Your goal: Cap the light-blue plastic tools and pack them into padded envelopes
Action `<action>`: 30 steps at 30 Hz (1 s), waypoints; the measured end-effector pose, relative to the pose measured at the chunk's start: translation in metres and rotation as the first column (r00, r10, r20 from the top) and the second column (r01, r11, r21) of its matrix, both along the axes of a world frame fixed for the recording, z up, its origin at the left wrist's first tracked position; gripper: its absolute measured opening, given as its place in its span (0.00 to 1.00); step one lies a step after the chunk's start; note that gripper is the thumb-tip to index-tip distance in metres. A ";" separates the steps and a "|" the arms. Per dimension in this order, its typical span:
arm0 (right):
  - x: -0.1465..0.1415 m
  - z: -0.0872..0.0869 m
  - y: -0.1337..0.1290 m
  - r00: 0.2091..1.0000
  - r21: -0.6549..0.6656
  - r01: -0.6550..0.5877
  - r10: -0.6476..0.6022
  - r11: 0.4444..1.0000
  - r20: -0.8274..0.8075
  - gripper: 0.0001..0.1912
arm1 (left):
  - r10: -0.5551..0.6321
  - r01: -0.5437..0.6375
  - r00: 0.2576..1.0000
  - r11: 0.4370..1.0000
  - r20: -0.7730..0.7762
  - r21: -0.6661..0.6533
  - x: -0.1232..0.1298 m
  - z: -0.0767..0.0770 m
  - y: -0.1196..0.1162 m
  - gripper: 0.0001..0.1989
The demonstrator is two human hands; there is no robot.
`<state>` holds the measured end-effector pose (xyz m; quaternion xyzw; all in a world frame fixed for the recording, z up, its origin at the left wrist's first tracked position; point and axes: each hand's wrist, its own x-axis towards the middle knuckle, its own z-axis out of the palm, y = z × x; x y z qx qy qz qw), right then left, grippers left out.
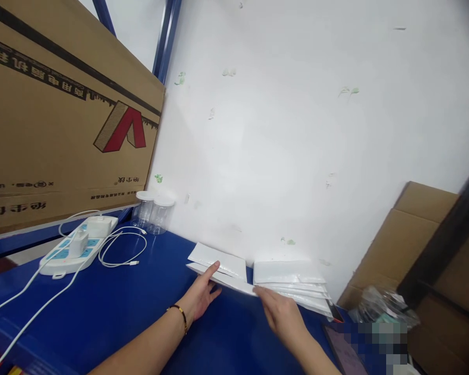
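Between my hands is a flat white padded envelope (pixel 234 283), tilted so that mostly its near edge shows. My left hand (pixel 203 296) grips its left part, thumb on top and fingers below. At its right end, the fingers of my right hand (pixel 279 311) are closed on the corner. Just behind it, another white envelope (pixel 219 258) lies against the wall. A stack of several white envelopes (pixel 289 272) sits to the right, close beyond my right hand.
On the blue tabletop (pixel 156 297), a power strip (pixel 78 247) with plugs and a coiled white cable (pixel 121 245) lie at left. Two clear jars (pixel 158 216) stand by the wall (pixel 273 130). Large cardboard box (pixel 62 120) at left; tablet-like device (pixel 344 349) and plastic bag (pixel 383 307) at right.
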<state>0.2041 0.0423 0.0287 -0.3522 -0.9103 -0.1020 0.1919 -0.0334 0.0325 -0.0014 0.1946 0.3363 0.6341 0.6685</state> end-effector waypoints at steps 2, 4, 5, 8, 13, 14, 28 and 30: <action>0.019 -0.014 -0.016 0.994 -0.060 -0.092 0.088 0.994 -0.062 0.24 | 0.081 -0.079 0.996 0.995 -0.024 0.061 0.005 -0.002 0.000 0.24; 0.031 -0.029 -0.024 0.989 -0.188 -0.082 0.057 0.979 -0.135 0.22 | 0.167 -0.158 0.985 0.979 -0.054 0.132 0.010 -0.003 -0.001 0.26; 0.035 -0.035 -0.025 0.984 -0.269 -0.055 0.006 0.961 -0.180 0.22 | 0.198 -0.183 0.978 0.967 -0.072 0.176 0.013 -0.002 -0.002 0.27; 0.042 -0.051 -0.018 0.937 -0.490 0.001 -0.173 0.871 -0.304 0.41 | 0.266 -0.213 0.954 0.927 -0.140 0.309 0.023 0.005 -0.008 0.34; 0.051 -0.065 -0.004 0.909 -0.629 -0.066 -0.213 0.774 -0.357 0.57 | 0.327 -0.190 0.914 0.868 -0.239 0.458 0.040 0.035 -0.016 0.47; 0.052 -0.066 -0.002 0.910 -0.632 -0.082 -0.201 0.771 -0.363 0.58 | 0.335 -0.186 0.908 0.861 -0.253 0.473 0.044 0.042 -0.017 0.47; 0.044 -0.047 -0.014 0.928 -0.552 -0.125 -0.100 0.824 -0.358 0.34 | 0.344 -0.059 0.841 0.825 -0.417 0.562 0.057 0.110 -0.025 0.46; 0.045 -0.044 -0.016 0.946 -0.550 -0.092 -0.099 0.830 -0.308 0.30 | 0.361 -0.036 0.811 0.817 -0.461 0.576 0.053 0.118 -0.026 0.47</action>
